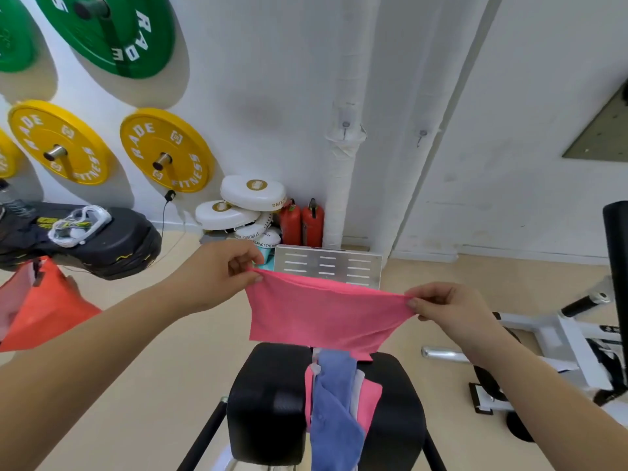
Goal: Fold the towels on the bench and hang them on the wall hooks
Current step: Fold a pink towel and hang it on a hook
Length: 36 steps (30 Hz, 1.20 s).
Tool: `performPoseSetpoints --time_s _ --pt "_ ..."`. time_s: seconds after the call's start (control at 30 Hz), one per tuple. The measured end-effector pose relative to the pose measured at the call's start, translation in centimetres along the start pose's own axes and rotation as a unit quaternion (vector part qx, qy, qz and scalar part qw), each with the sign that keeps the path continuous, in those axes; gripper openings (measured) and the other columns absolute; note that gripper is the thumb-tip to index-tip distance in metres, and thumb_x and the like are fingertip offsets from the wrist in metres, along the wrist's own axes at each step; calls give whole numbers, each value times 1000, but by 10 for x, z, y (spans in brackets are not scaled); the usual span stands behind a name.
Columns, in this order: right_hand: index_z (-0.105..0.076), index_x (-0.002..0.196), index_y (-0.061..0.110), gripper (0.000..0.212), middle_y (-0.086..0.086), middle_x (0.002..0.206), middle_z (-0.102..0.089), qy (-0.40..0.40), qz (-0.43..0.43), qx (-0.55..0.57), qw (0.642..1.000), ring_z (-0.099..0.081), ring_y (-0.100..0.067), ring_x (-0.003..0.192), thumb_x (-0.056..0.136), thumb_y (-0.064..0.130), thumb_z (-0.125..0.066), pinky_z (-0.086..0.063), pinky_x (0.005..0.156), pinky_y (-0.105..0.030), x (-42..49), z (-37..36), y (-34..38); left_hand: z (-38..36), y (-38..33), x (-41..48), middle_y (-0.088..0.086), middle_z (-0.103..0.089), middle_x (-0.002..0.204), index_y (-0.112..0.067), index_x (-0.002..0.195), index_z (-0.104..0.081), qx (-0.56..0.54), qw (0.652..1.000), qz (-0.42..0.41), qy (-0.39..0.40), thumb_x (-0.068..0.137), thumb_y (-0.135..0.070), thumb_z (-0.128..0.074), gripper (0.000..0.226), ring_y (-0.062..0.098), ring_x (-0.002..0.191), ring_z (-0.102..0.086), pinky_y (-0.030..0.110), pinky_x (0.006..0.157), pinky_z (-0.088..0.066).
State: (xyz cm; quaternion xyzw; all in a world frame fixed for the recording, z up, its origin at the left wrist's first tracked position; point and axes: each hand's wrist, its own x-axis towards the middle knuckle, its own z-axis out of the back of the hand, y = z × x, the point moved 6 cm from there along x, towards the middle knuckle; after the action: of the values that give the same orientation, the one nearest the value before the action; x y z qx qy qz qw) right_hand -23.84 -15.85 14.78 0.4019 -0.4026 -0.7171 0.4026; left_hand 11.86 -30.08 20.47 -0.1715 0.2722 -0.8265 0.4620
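Pink towel (316, 314) was held taut in the air between both hands; left hand (221, 270) pinched its upper left corner, right hand (448, 307) pinched the upper right. It hung above the black bench (272, 402), where blue and pink towels (336, 409) lay heaped. Two wall hooks (345, 128) stood on the white wall beyond

A: What can't be made out here?

B: The black padded table (268, 402) runs off the bottom edge, and the blue cloth towel (334, 419) draped on it is cut there too. The stretched pink cloth towel (316, 314) covers the table's far end and the lower part of the slotted metal plate (328, 265).

A: Anything at the sides?

B: The green weight plate (13, 39) and orange bag (40, 311) are clipped at the left edge. The two small wall hooks (346, 128) are too tiny to read their shape.
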Motion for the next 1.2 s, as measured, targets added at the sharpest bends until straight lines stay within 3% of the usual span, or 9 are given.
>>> performPoseSetpoints --time_s 0.13,0.27,0.33,0.43,0.53,0.7,0.83,1.03,1.2 --pt "-80 89 16 24 -1 85 -79 -37 25 -2 999 -69 -8 76 84 -6 -75 -53 77 -22 9 -9 6 0 21 -5 -12 -68 78 -24 86 -74 7 1000 -19 3 83 -20 -82 9 6 77 -63 12 67 -49" --pt "-78 97 20 33 0 89 -78 -26 2 -62 998 -72 -13 86 85 -10 -70 -56 83 -24 3 -34 -20 -29 51 -29 -14 -60 75 -26 79 -66 78 995 -39 42 84 -37 -80 18 3 70 -58 19 63 -47" --pt "-77 92 20 36 5 85 -76 -12 2 -121 993 -70 2 78 84 -13 -65 -55 76 -12 -5 -53 -39 -54 71 -49 -15 -57 77 -27 78 -62 91 993 -28 75 84 -41 -79 22 1 70 -55 19 63 -42" --pt "-77 93 16 35 11 85 -72 33 -19 -185 982 -66 8 73 84 -15 -62 -55 82 -14 -26 -86 -77 -95 103 -87 -14 -57 82 -29 78 -60 95 987 23 129 85 -40 -78 22 4 75 -55 25 69 -46" --pt "-75 88 26 41 21 80 -64 129 -55 -277 951 -61 6 79 84 -11 -58 -45 69 0 -54 -113 -122 -135 122 -132 -14 -58 87 -29 77 -56 87 973 68 203 83 -36 -77 23 4 82 -55 27 78 -49" --pt "-50 47 31 32 15 55 -52 251 -54 -359 897 -47 0 58 67 6 -52 -37 56 -12 -96 -137 -163 -169 124 -189 -21 -52 73 -33 68 -45 51 958 51 279 80 -32 -66 24 -4 69 -48 11 63 -35" --pt "-49 50 35 29 22 62 -56 276 -30 -358 891 -52 0 65 65 10 -43 -36 58 -14 -110 -136 -178 -177 123 -207 -14 -64 86 -31 79 -56 -7 952 68 299 86 -38 -62 12 2 80 -59 19 76 -49" --pt "-53 77 17 15 6 69 -50 227 -57 -277 932 -40 -8 64 82 3 -50 -33 59 -20 -93 -132 -180 -182 144 -189 0 -71 80 -25 88 -59 -110 951 178 227 90 -18 -60 8 14 73 -65 33 74 -54" --pt "-60 87 18 15 2 77 -62 152 -86 -203 963 -50 -14 67 89 4 -56 -42 65 -25 -46 -135 -171 -186 168 -141 -4 -71 81 -26 89 -62 -129 951 246 136 93 -17 -62 9 18 77 -66 35 75 -55"
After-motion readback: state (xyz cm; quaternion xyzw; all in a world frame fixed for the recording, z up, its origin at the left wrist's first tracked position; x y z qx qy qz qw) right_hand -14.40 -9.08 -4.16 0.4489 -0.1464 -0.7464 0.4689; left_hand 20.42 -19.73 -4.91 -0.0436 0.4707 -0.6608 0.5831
